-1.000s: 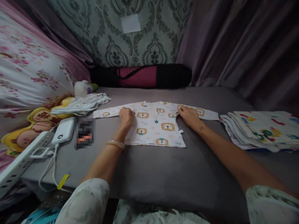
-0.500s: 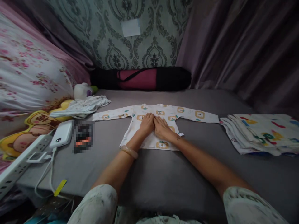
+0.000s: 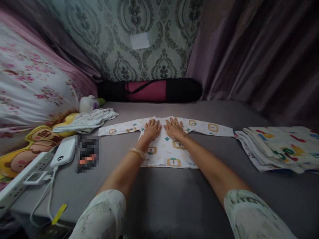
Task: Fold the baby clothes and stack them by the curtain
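A small white long-sleeved shirt (image 3: 163,151) with yellow lion faces and green leaves lies spread on the grey sheet, both sleeves stretched out sideways. My left hand (image 3: 151,128) rests flat on the left side of its chest, fingers spread. On the right side of the chest lies my right hand (image 3: 174,128), palm down and fingers apart. The two hands are a small gap apart, and neither grips the cloth. Parts of the shirt's upper front are covered by my hands and forearms.
Folded printed cloths (image 3: 284,146) are stacked at the right, touching the sleeve end. At the left are a crumpled light garment (image 3: 87,121), a white power bank (image 3: 64,151), a power strip (image 3: 27,179) and a yellow plush (image 3: 22,152). A black-and-red long bag (image 3: 149,90) lies against the wall.
My hands have moved apart from the middle of the shirt, left hand leftward and right hand rightward, and their fingers have spread. The view has tilted up slightly.
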Demonstrator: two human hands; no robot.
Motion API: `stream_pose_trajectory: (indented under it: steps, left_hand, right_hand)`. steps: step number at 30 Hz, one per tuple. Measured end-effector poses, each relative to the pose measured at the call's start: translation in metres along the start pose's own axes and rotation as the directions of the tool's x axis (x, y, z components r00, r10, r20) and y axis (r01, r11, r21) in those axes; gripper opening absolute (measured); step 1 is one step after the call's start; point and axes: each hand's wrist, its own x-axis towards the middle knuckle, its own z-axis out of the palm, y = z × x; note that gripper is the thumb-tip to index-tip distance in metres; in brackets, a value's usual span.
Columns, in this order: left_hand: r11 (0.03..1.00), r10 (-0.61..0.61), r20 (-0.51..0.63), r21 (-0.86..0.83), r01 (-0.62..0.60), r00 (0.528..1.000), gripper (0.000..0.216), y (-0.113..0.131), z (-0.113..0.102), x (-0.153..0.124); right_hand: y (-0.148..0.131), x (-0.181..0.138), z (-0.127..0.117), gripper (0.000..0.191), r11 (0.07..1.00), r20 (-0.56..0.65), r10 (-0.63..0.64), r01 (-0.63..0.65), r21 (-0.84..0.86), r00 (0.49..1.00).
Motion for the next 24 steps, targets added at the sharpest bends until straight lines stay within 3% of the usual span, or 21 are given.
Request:
stream_pose_trajectory:
  steps: [10,16,21,24]
  left_hand:
    - [0.997,-0.056,-0.036,0.047,0.058,0.998,0.061,-0.006,0.001,0.006]
    - [0.996,-0.022,-0.006,0.09,0.022,1.0,0.059,-0.005,-0.006,-0.003]
    - [0.995,0.059,0.007,0.079,-0.059,0.998,0.053,-0.005,-0.01,-0.021]
    - [0.989,0.141,0.046,0.03,-0.143,0.989,0.05,0.004,-0.012,-0.03]
  right_hand:
    - [0.004,0.007,0.011,0.054,0.999,-0.149,0.011,-0.016,-0.033,0.989]
    - [0.004,-0.005,0.006,0.054,1.0,-0.104,-0.008,0.009,0.009,0.995]
    - [0.017,-0.037,-0.002,0.053,0.989,-0.021,-0.117,0.119,0.09,0.993]
    - [0.034,-0.044,-0.019,0.048,0.959,-0.009,-0.214,0.211,0.19,0.977]
